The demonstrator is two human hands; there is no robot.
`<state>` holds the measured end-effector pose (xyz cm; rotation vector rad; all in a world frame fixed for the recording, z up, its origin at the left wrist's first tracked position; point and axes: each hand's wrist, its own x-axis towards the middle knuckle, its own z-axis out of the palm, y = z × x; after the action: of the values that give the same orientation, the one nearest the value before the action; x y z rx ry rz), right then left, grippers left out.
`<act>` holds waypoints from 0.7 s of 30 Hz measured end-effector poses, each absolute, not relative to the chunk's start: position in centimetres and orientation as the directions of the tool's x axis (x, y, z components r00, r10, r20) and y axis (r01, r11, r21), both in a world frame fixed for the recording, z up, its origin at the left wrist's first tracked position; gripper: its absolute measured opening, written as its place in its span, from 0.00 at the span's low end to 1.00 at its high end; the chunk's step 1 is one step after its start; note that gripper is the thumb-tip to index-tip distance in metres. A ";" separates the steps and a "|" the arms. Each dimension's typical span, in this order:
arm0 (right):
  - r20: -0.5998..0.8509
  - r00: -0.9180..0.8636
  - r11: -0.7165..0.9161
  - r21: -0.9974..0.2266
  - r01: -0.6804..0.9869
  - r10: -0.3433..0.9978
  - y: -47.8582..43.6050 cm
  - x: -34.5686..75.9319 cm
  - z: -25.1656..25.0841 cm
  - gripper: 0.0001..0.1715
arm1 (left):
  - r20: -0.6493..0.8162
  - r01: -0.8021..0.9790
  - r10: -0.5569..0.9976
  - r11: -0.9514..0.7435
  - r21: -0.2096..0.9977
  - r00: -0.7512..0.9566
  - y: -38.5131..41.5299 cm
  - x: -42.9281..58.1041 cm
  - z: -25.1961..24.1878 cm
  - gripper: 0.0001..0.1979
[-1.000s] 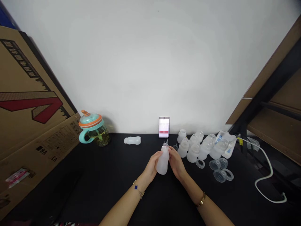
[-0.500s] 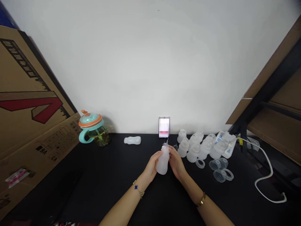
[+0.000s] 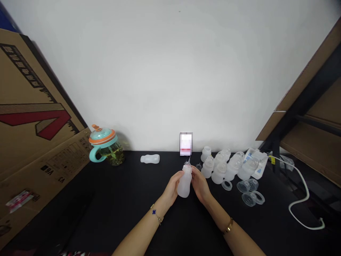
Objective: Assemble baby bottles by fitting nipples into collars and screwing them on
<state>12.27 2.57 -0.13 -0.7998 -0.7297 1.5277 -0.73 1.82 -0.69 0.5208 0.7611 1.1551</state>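
Observation:
A frosted white baby bottle (image 3: 184, 185) stands nearly upright between my hands, its top leaning slightly right. My left hand (image 3: 172, 186) is wrapped round its left side. At the bottle's neck, the fingers of my right hand (image 3: 200, 183) are closed, with the fingertips partly hidden behind it. A clear teat (image 3: 188, 162) sticks up at the bottle's mouth; whether it is seated cannot be made out. Just right of my right hand stand several frosted baby bottles (image 3: 220, 173), some with clear domed caps.
Clear caps and rings (image 3: 248, 199) lie front right, near a white cable (image 3: 306, 185) and a white tray (image 3: 262, 167). A phone (image 3: 185, 144) leans on the wall. Leftward are a bottle on its side (image 3: 150, 159), a glass teapot (image 3: 106, 147) and a cardboard box (image 3: 34, 117).
Almost nothing differs. My fingers shift very slightly at the bottle's neck, and the clear teat tilts a little; the bottle stays in place.

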 end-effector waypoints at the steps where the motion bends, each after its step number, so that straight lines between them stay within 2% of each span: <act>1: -0.077 -0.064 -0.099 -0.820 -0.563 0.995 2.6 12.3 -0.2 0.17 | -0.261 -0.614 0.943 0.332 0.716 0.206 1.8 -0.7 -0.7 0.17; 13: -0.074 -0.062 -0.096 -0.829 -0.551 0.995 2.5 12.3 0.1 0.15 | -0.271 -0.617 0.939 0.344 0.708 0.212 1.9 -0.8 -0.9 0.17; 21: -0.081 -0.062 -0.101 -0.827 -0.554 0.995 2.4 12.3 0.0 0.19 | -0.259 -0.609 0.943 0.333 0.720 0.209 1.9 -0.7 -0.9 0.18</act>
<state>12.26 2.41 0.04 -0.8084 -0.7394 1.5263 -0.74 1.88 -0.93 0.5287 0.7600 1.1513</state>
